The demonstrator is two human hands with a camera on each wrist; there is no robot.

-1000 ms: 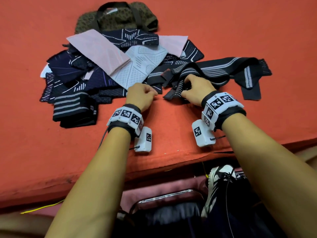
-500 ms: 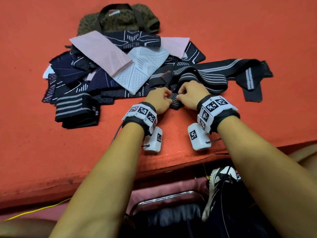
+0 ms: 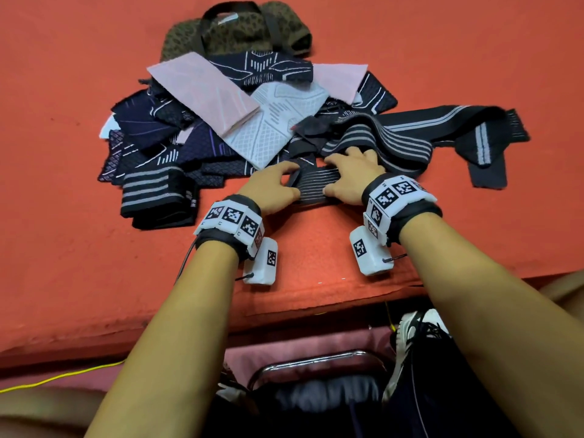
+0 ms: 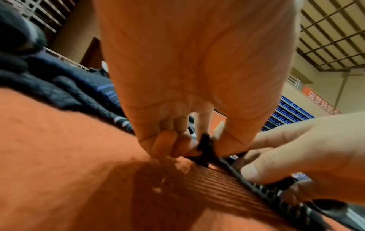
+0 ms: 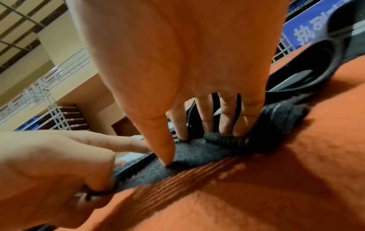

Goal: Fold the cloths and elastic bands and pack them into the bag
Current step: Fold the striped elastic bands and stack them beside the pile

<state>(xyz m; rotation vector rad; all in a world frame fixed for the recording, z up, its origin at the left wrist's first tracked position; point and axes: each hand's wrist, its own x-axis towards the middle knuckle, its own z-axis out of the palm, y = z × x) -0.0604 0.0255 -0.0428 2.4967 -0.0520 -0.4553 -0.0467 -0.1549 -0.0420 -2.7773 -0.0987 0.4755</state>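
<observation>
Near the front edge of the orange table [image 3: 79,248], a pile of cloths [image 3: 202,121] lies before a brown bag [image 3: 234,30]. A striped elastic band [image 3: 395,140] trails right. The right hand [image 3: 350,175] presses its near end flat with spread fingers; the left hand [image 3: 271,191] pinches that end's edge.

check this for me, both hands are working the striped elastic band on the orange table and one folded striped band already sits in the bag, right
Not quite: the folded striped band lies on the orange table, left of the left hand, not in the bag. The head view shows it. Both hands, with the right hand, do work the striped elastic band.
</observation>
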